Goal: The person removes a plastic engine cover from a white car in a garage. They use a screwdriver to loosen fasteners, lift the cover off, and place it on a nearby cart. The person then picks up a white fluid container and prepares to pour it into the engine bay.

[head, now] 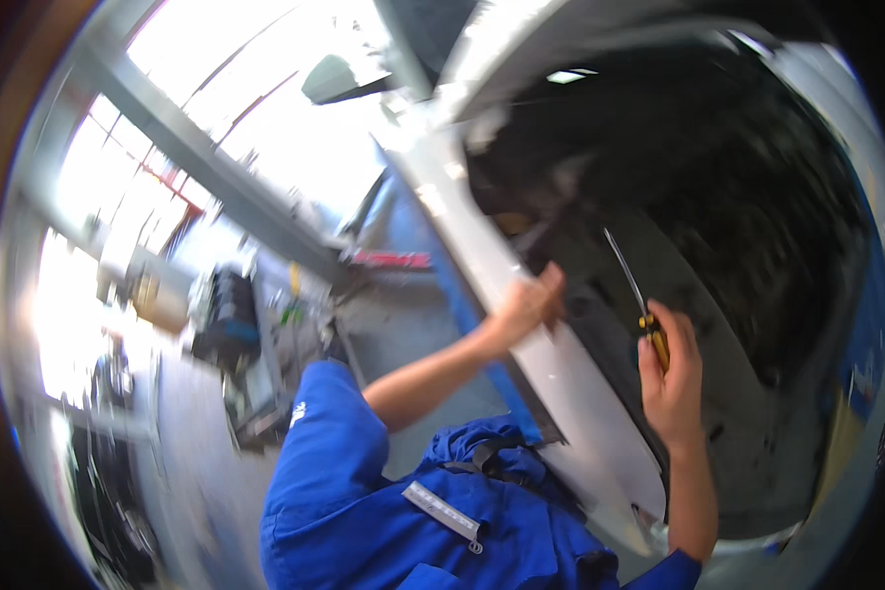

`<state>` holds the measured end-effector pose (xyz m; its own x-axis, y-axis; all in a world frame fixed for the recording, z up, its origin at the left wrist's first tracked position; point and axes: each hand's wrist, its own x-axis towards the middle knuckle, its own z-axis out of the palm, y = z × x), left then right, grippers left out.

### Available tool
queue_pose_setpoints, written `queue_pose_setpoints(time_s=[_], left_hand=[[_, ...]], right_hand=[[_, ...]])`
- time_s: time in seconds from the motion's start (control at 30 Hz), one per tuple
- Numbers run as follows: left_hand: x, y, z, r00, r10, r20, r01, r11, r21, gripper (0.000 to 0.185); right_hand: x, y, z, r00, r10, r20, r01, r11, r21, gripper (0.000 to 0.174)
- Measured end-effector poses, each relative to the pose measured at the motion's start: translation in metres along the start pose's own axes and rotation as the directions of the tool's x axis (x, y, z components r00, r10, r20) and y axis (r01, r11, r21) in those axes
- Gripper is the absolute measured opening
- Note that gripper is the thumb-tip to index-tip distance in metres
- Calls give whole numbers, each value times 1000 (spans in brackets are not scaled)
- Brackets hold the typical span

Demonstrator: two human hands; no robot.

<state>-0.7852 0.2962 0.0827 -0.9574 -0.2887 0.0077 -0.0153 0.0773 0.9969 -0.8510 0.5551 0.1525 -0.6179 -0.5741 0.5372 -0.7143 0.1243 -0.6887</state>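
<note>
A screwdriver [626, 269] with a yellow and black handle is in my right hand [675, 376]; its metal shaft points up and away over the dark compartment [715, 442] of a white car. My left hand [532, 301] is blurred. It lies at the inner edge of the white body panel [468, 240], fingers curled down over the compartment side. Whether those fingers grip anything is hidden. The depth of the compartment is dark and smeared by motion.
Blue covering [450, 295] runs along the panel's outer side, with more blue sheet [863, 332] at the far right. A side mirror [332, 80] sticks out beyond. An engine-like assembly [225, 317] stands left of a grey beam [214, 169].
</note>
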Motion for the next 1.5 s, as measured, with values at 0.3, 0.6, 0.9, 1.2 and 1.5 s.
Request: queue_pose_setpoints(time_s=[0.3, 0.6, 0.9, 1.2, 1.5], left_hand=[[-142, -94, -36, 880, -418, -225, 13, 495, -869, 37], [-347, -245, -368, 116, -671, -733, -567, 561, -603, 38], [-455, -365, -604, 228, -747, -625, -409, 509, -758, 58], [-219, -354, -274, 656, -751, -69, 537, 529, -657, 43], [-133, -174, -75, 913, -278, 299, 302, 953, -38, 16]], right_hand=[[-22, -24, 201, 638, -199, 744, 122, 980, 158, 68], [-118, -15, 334, 458, 314, 832, -581, 814, 13, 51], [-209, -42, 374, 486, 606, 629, -734, 674, -83, 41], [-233, -66, 353, 619, 766, 174, -785, 608, 119, 25], [-361, -62, 294, 391, 883, -258, -825, 461, 326, 28]])
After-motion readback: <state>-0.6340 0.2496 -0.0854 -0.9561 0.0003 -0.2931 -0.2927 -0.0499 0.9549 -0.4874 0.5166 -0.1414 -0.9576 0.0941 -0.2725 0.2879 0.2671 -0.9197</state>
